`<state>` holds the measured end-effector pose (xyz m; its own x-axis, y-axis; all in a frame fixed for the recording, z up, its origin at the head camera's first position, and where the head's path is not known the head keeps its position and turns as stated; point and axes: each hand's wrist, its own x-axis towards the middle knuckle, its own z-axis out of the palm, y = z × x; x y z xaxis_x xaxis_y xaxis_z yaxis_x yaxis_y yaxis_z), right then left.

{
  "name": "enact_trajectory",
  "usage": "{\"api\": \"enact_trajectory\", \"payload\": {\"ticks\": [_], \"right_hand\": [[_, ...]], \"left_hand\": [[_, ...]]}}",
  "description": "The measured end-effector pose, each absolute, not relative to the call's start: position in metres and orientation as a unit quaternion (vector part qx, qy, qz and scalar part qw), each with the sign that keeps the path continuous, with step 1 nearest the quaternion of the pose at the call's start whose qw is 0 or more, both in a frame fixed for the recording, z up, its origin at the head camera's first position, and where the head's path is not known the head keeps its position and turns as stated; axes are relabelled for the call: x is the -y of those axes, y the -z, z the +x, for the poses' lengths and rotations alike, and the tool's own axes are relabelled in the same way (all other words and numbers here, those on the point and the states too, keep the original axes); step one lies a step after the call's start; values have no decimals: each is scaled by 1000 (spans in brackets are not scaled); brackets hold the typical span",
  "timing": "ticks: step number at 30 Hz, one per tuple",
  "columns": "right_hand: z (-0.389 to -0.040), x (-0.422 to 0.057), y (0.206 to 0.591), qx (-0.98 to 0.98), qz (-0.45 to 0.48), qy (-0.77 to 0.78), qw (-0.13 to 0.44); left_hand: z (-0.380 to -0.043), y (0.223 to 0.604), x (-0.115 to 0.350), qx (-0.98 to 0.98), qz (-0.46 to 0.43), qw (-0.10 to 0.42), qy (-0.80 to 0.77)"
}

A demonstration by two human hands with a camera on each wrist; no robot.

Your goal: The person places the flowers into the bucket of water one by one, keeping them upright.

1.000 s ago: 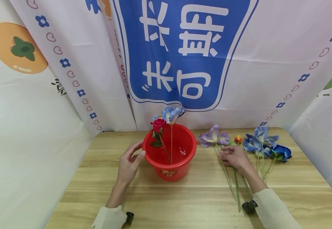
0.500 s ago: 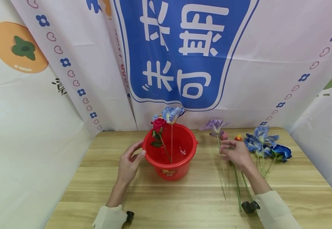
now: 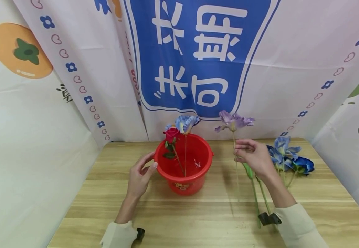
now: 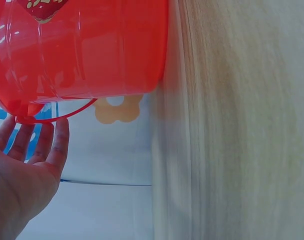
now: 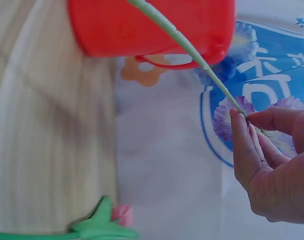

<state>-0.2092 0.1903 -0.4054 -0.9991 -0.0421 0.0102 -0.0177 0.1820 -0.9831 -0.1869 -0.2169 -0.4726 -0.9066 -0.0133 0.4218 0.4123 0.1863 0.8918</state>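
Observation:
My left hand point(image 3: 139, 177) touches the left side of a red bucket point(image 3: 183, 187), thumb near the rim. In the left wrist view, its fairly straight fingers point(image 4: 61, 142) meet the bucket's thin handle. A red rose point(image 3: 171, 135) and a blue flower point(image 3: 186, 124) stand inside the bucket, leaning on its rim. My right hand point(image 3: 255, 156) pinches the thin stem of a purple flower point(image 3: 233, 121) between thumb and fingertips, holding it upright above the table. In the right wrist view the stem point(image 5: 184, 42) runs past the fingertips, bloom point(image 5: 232, 117) partly behind the hand.
Blue flowers point(image 3: 283, 151) lie at the table's back right, partly behind my right hand. Green-stemmed flowers point(image 3: 255, 196) lie below that hand; a pink bud point(image 5: 123, 215) shows in the right wrist view. A printed cloth point(image 3: 269, 93) hangs behind the wooden table point(image 3: 173, 220).
My right hand has lifted the purple flower from the table and turned it upright, moving slightly up with it. The left hand and the bucket stay in place.

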Motion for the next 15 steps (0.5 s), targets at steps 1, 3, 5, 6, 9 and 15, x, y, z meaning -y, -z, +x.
{"api": "enact_trajectory", "payload": {"ticks": [1,3,5,6,9,15], "right_hand": [[-209,-189,402,-768,-22,640,6],[-209,-186,396,-766,-26,642,0],[-209,-183,390,-765,-27,643,-5],[-209,-182,387,-764,-28,644,-7],[-211,-178,380,-768,-30,640,-12],[-215,-168,365,-763,-38,645,-24]], "left_hand": [[-187,472,217,751,-132,171,624],[-187,472,217,750,-132,171,625],[-187,472,217,750,-133,171,625],[-187,473,217,749,-133,171,626],[-188,473,217,749,-134,171,625],[-189,473,217,751,-133,170,624]]}}
